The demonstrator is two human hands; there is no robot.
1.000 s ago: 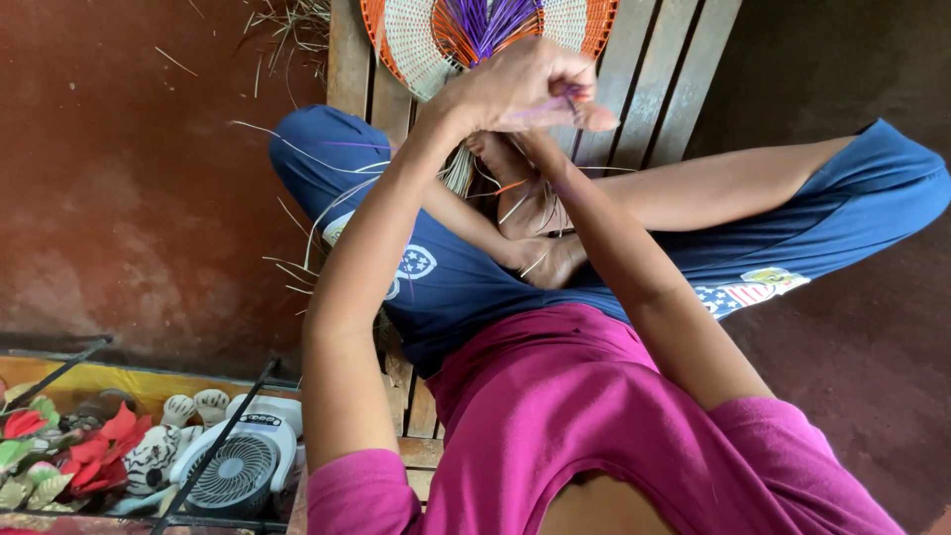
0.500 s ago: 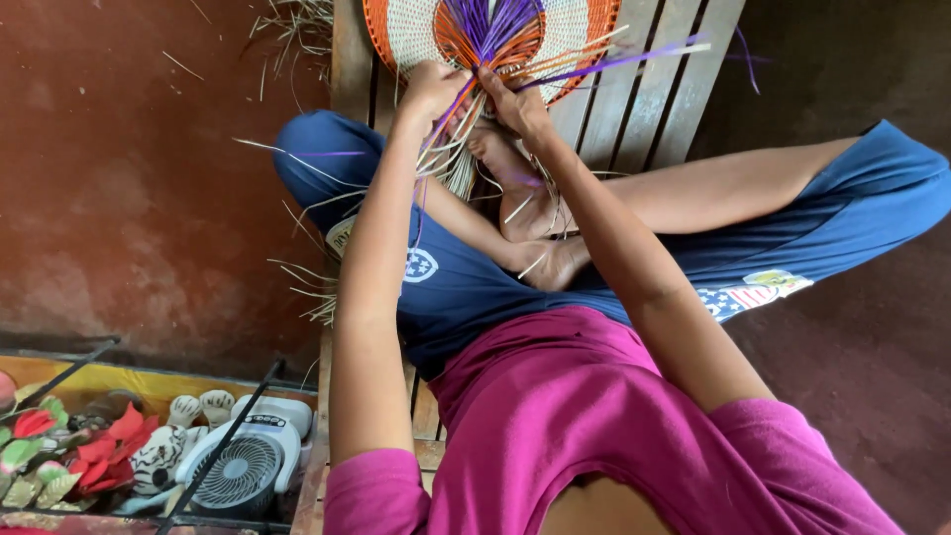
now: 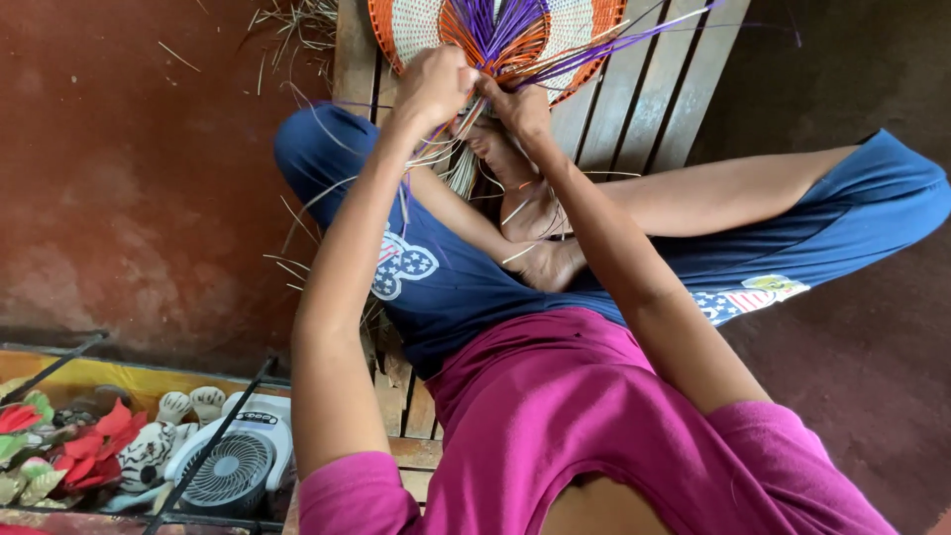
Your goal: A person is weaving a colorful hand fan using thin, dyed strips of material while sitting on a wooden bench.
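- The woven mat, a round piece with an orange rim, pale weave and purple centre, lies at the far end of the wooden bench I sit on, partly cut off by the top edge of the view.
- My left hand is closed in a loose fist on a bunch of purple and pale strands at the near rim of the mat.
- My right hand is touching the same rim just beside it, fingers curled; I cannot tell exactly what it pinches.
- The strands look light, thin and springy, stiff enough to stick out past the mat's right side; I judge they could kink or snap, so they are best gripped close to the weave.
- My feet lie crossed just beneath the work.
- A small white fan sits on the floor, by the near left corner of the bench.
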